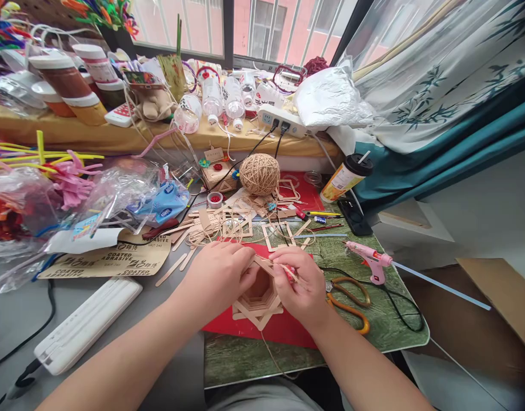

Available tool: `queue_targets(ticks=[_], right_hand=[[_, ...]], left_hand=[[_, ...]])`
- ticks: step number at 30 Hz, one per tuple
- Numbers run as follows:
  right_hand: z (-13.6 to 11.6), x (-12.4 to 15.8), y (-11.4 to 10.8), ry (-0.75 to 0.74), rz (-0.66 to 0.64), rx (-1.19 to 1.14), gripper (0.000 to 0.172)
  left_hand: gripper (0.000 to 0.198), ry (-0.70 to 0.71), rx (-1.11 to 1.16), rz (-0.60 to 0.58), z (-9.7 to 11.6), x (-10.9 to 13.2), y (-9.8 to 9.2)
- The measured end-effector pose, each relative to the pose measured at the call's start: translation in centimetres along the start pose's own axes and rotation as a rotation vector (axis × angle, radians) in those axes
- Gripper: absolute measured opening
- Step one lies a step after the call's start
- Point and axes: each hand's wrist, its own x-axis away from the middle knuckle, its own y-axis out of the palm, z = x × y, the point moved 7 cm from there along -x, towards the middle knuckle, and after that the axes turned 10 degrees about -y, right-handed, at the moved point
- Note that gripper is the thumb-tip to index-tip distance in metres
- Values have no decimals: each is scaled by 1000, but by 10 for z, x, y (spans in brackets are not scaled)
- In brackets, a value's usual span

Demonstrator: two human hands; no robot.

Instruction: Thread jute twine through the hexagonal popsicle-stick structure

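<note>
A many-sided box of stacked craft sticks [257,315] sits on a red sheet [221,326], its hollow middle facing up. My left hand [221,277] is closed at the box's far left rim, fingertips pressed on the sticks. At the far right rim my right hand [303,285] is closed in a pinch on a thin pale strand of twine [293,273]. Something small and red shows between its fingers, too covered to name. A loose length of twine trails from the box's near side towards the table edge.
Scissors [348,305] and a pink glue gun [371,260] lie to the right. Beyond the box are loose craft sticks [208,225], a twine ball [259,174] and a lidded cup [347,177]. A white power strip [88,325] and sandpaper [103,262] lie left.
</note>
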Motion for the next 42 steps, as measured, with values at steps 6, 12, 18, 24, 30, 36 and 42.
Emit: queue_targets(ticks=[6, 12, 18, 24, 30, 36, 42], right_hand=[[-4, 8, -1, -160, 11, -9, 39], [6, -2, 6, -55, -89, -80, 32], [38, 38, -25, 379, -7, -31, 47], [14, 102, -16, 433, -406, 201, 12], [-1, 104, 32, 445, -624, 323, 30], [12, 97, 43, 478, -696, 435, 7], [0, 104, 36, 424, -683, 413, 13]], left_hand=[[21, -88, -8, -31, -6, -4, 5], [21, -168, -43, -104, -16, -8, 15], [34, -316, 59, -254, -30, -13, 23], [35, -289, 131, -344, -32, -15, 30], [29, -372, 48, -276, -40, -16, 19], [31, -416, 0, -223, -52, -19, 16], [29, -428, -38, -221, -47, -20, 17]])
